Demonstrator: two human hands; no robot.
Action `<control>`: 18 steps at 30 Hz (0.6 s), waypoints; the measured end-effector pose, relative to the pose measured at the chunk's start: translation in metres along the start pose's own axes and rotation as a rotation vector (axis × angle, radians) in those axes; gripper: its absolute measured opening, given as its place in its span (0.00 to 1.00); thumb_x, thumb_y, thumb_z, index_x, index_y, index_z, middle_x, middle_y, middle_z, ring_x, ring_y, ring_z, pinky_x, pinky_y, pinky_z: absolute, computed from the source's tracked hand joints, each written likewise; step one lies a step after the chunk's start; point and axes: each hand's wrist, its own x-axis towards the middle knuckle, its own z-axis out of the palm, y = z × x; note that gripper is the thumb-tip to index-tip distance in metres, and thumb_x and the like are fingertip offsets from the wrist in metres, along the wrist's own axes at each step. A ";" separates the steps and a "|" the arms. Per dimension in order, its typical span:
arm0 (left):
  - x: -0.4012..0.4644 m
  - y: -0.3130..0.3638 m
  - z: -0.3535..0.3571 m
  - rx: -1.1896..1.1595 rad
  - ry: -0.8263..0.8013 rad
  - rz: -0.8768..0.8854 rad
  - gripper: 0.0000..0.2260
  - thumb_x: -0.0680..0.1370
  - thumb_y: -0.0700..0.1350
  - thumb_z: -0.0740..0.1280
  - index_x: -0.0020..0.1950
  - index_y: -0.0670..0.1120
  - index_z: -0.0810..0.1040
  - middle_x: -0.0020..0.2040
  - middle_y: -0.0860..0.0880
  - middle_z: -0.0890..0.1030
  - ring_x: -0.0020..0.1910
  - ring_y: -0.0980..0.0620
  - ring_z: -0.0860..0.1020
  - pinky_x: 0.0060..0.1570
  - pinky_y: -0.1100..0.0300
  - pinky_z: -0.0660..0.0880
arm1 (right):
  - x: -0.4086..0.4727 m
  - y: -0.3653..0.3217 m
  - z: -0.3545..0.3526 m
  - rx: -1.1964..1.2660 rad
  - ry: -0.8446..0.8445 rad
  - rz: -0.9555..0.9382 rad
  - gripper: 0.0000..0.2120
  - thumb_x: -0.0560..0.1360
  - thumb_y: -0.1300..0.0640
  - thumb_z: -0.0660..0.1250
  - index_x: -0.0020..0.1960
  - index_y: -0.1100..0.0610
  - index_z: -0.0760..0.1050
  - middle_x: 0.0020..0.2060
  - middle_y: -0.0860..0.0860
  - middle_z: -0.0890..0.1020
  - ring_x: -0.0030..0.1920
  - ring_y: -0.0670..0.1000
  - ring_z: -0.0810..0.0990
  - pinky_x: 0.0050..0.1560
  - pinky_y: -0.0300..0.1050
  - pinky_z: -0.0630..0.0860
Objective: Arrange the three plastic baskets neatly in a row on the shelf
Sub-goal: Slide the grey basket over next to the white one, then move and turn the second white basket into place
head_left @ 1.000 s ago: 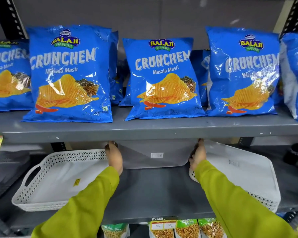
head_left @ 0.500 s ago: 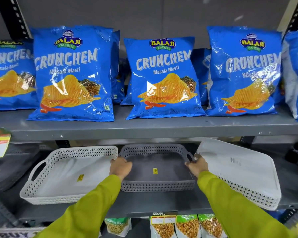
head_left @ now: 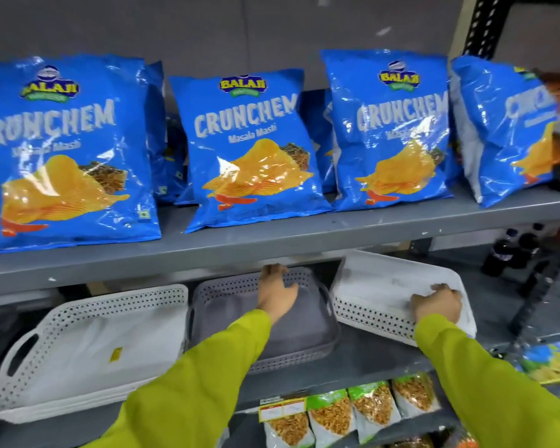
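Three perforated plastic baskets lie on the grey middle shelf (head_left: pixel 362 367). A white basket (head_left: pixel 78 347) sits at the left, and a grey basket (head_left: pixel 307 334) stands beside it in the middle. The right white basket (head_left: pixel 382 282) is tilted and angled, with its left corner next to the grey one. My left hand (head_left: pixel 277 292) hovers over the far part of the grey basket with its fingers spread, holding nothing. My right hand (head_left: pixel 437 305) is curled over the near right rim of the right white basket. Both sleeves are yellow-green.
The upper shelf's edge (head_left: pixel 272 253) hangs low over the baskets and carries blue Crunchem chip bags (head_left: pixel 249 150). Snack packets (head_left: pixel 353 412) hang below the middle shelf. Dark bottles (head_left: pixel 511 250) and a black upright post (head_left: pixel 540 292) stand at the right.
Both hands have let go of the grey basket's sides. My right hand moved right onto the right white basket's rim. My left hand moved up over the grey basket's far part.
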 end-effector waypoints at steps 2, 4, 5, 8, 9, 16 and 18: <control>0.004 0.027 0.032 0.004 -0.088 0.017 0.16 0.75 0.43 0.67 0.60 0.37 0.75 0.63 0.38 0.73 0.66 0.41 0.70 0.63 0.56 0.67 | 0.023 0.017 -0.023 -0.126 -0.040 0.065 0.27 0.65 0.56 0.75 0.60 0.67 0.73 0.60 0.66 0.73 0.59 0.68 0.74 0.61 0.60 0.72; 0.011 0.048 0.058 -0.029 -0.155 0.008 0.20 0.75 0.45 0.68 0.64 0.37 0.73 0.66 0.38 0.72 0.68 0.42 0.69 0.65 0.57 0.65 | 0.052 0.033 -0.034 -0.169 -0.117 0.150 0.39 0.62 0.47 0.77 0.65 0.66 0.69 0.64 0.64 0.71 0.63 0.67 0.72 0.64 0.62 0.71; 0.013 0.057 0.070 -0.058 -0.208 -0.007 0.22 0.75 0.46 0.68 0.66 0.37 0.72 0.68 0.38 0.72 0.69 0.42 0.69 0.66 0.57 0.65 | 0.062 0.039 -0.040 -0.158 -0.180 0.172 0.45 0.60 0.44 0.78 0.67 0.67 0.66 0.67 0.64 0.70 0.65 0.66 0.71 0.66 0.61 0.70; 0.023 0.076 0.094 -0.049 -0.347 -0.015 0.22 0.76 0.46 0.68 0.66 0.37 0.73 0.68 0.38 0.75 0.67 0.42 0.73 0.63 0.54 0.70 | 0.086 0.048 -0.057 -0.063 -0.329 0.187 0.46 0.63 0.45 0.77 0.69 0.71 0.64 0.68 0.65 0.70 0.66 0.64 0.72 0.64 0.54 0.72; 0.029 0.078 0.100 -0.023 -0.363 -0.003 0.21 0.76 0.48 0.68 0.65 0.38 0.74 0.67 0.39 0.76 0.66 0.42 0.74 0.61 0.55 0.71 | 0.094 0.050 -0.061 -0.038 -0.356 0.193 0.42 0.67 0.49 0.76 0.70 0.72 0.62 0.69 0.66 0.69 0.67 0.64 0.71 0.63 0.53 0.71; 0.059 0.071 0.146 0.272 -0.422 -0.035 0.31 0.77 0.64 0.55 0.68 0.41 0.72 0.68 0.38 0.75 0.64 0.38 0.75 0.59 0.53 0.73 | 0.129 0.081 -0.059 -0.083 -0.563 0.191 0.28 0.65 0.55 0.78 0.54 0.68 0.68 0.50 0.59 0.76 0.49 0.60 0.75 0.45 0.51 0.72; 0.063 0.074 0.152 0.312 -0.373 -0.050 0.35 0.77 0.66 0.53 0.71 0.40 0.68 0.71 0.36 0.71 0.68 0.37 0.72 0.64 0.52 0.70 | 0.129 0.082 -0.057 -0.104 -0.620 0.195 0.24 0.62 0.57 0.80 0.49 0.67 0.72 0.39 0.57 0.77 0.37 0.56 0.74 0.39 0.47 0.71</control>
